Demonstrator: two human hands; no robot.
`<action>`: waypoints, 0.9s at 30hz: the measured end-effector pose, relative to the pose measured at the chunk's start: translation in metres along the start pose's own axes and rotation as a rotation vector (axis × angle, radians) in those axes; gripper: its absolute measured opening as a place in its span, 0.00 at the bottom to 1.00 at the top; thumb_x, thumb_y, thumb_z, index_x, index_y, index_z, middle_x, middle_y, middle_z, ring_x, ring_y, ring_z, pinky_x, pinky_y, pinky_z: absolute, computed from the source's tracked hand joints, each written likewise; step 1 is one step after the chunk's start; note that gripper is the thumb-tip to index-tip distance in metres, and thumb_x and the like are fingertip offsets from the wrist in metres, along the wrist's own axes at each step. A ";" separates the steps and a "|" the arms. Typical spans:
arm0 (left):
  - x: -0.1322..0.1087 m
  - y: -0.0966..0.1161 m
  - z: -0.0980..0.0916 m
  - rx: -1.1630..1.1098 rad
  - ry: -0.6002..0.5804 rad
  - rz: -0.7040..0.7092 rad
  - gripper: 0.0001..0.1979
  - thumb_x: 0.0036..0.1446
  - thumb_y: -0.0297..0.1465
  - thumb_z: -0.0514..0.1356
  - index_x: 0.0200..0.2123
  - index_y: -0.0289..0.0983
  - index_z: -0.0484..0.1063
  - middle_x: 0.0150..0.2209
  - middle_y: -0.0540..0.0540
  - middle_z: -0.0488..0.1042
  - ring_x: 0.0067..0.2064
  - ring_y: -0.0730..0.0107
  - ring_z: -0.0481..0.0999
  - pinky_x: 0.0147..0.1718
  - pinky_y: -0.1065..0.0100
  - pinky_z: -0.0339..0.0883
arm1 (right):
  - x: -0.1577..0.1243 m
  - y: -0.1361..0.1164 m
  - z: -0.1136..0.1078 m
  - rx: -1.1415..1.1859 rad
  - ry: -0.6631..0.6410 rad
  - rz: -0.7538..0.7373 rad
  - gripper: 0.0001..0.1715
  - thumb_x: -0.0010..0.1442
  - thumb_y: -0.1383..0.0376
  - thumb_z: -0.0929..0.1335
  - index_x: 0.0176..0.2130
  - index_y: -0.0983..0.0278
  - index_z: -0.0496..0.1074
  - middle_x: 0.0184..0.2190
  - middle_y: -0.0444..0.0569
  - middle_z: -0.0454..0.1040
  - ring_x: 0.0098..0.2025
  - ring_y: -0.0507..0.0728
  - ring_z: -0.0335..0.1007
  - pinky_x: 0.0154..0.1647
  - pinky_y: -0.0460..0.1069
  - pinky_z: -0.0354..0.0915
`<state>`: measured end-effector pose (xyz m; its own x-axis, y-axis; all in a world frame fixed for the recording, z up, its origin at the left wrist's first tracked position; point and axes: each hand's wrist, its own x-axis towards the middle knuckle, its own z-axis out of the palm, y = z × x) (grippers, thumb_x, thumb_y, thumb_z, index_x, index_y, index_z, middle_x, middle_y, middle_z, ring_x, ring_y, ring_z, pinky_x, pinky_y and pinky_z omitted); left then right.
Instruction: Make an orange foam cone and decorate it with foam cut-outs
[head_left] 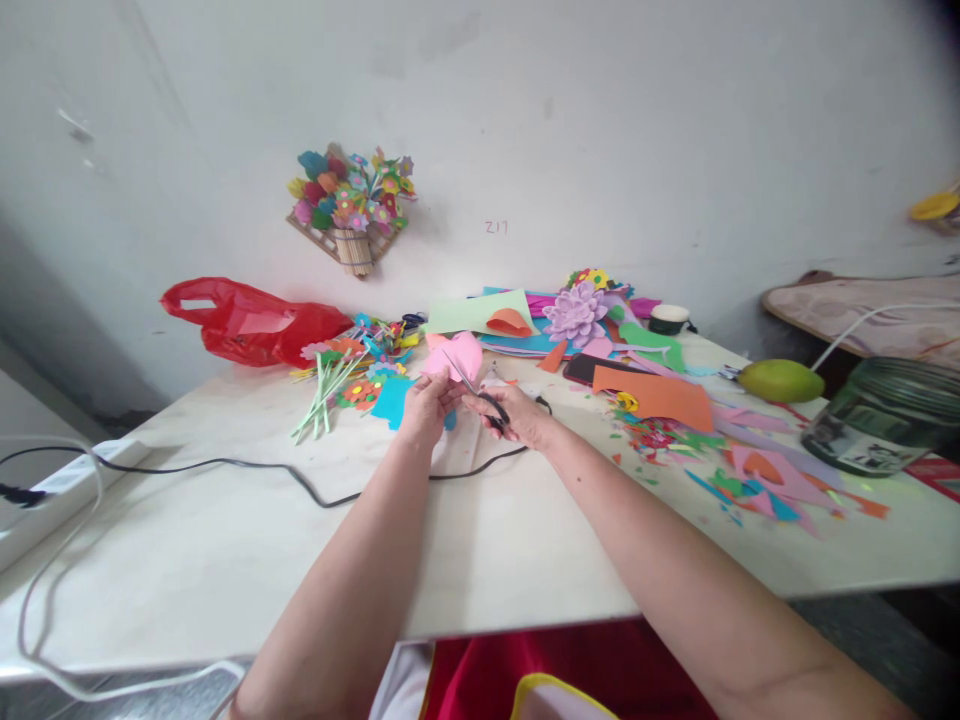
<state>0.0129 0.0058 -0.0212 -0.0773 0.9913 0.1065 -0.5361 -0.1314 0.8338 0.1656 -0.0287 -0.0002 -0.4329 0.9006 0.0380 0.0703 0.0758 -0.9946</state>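
Over the middle of the table, my left hand point(427, 405) pinches a pink sheet piece point(463, 352) that rises above the fingers. My right hand point(517, 412) is closed around the dark handles of a pair of scissors point(491, 402). The scissor blades point up and left, lying across the pink piece; whether they are cutting through it I cannot tell. A blue sheet piece point(391, 402) lies just left of my left hand. Further left is a bundle of pale green stems point(324, 392) beside several small colourful cut-out flowers point(364, 392).
A red plastic bag point(255, 325) lies at the back left. Coloured sheets and a purple flower point(577, 315) are piled at the back. An orange sheet point(656, 397), scattered scraps point(772, 480) and a glass jar point(885, 415) occupy the right. A black cable point(292, 470) crosses the table in front.
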 end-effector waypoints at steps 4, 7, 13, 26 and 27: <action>0.000 0.000 0.000 0.004 0.009 0.013 0.14 0.41 0.34 0.68 0.25 0.35 0.66 0.21 0.50 0.72 0.24 0.72 0.75 0.24 0.73 0.68 | 0.001 0.001 0.000 -0.002 -0.013 0.012 0.23 0.48 0.49 0.70 0.26 0.66 0.64 0.16 0.38 0.63 0.12 0.43 0.55 0.06 0.38 0.44; 0.000 0.000 0.000 -0.012 0.035 0.024 0.14 0.41 0.34 0.67 0.25 0.35 0.66 0.20 0.51 0.71 0.22 0.73 0.74 0.23 0.73 0.68 | 0.001 0.002 0.000 0.001 -0.020 0.024 0.22 0.48 0.50 0.70 0.27 0.66 0.64 0.16 0.38 0.63 0.12 0.43 0.55 0.06 0.38 0.44; 0.001 0.000 0.000 -0.003 0.054 0.030 0.14 0.41 0.34 0.67 0.26 0.36 0.65 0.20 0.51 0.71 0.24 0.69 0.75 0.24 0.71 0.69 | 0.002 0.003 0.000 -0.002 -0.028 0.042 0.21 0.49 0.51 0.70 0.25 0.66 0.64 0.16 0.38 0.63 0.12 0.43 0.55 0.06 0.38 0.43; 0.000 0.001 0.001 -0.033 0.060 0.049 0.14 0.41 0.33 0.66 0.26 0.37 0.63 0.18 0.53 0.69 0.21 0.72 0.73 0.26 0.68 0.70 | 0.001 0.001 0.001 -0.023 -0.026 0.059 0.19 0.49 0.54 0.71 0.24 0.66 0.63 0.15 0.39 0.63 0.12 0.43 0.54 0.06 0.39 0.43; 0.000 0.001 0.000 -0.034 0.060 0.050 0.14 0.41 0.34 0.66 0.26 0.37 0.62 0.18 0.53 0.69 0.21 0.72 0.73 0.26 0.68 0.70 | 0.001 0.001 0.002 -0.025 -0.025 0.061 0.19 0.49 0.54 0.71 0.24 0.66 0.63 0.15 0.39 0.63 0.12 0.43 0.54 0.06 0.38 0.43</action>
<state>0.0127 0.0057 -0.0203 -0.1544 0.9814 0.1141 -0.5584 -0.1819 0.8094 0.1637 -0.0281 -0.0016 -0.4493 0.8930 -0.0251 0.1197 0.0323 -0.9923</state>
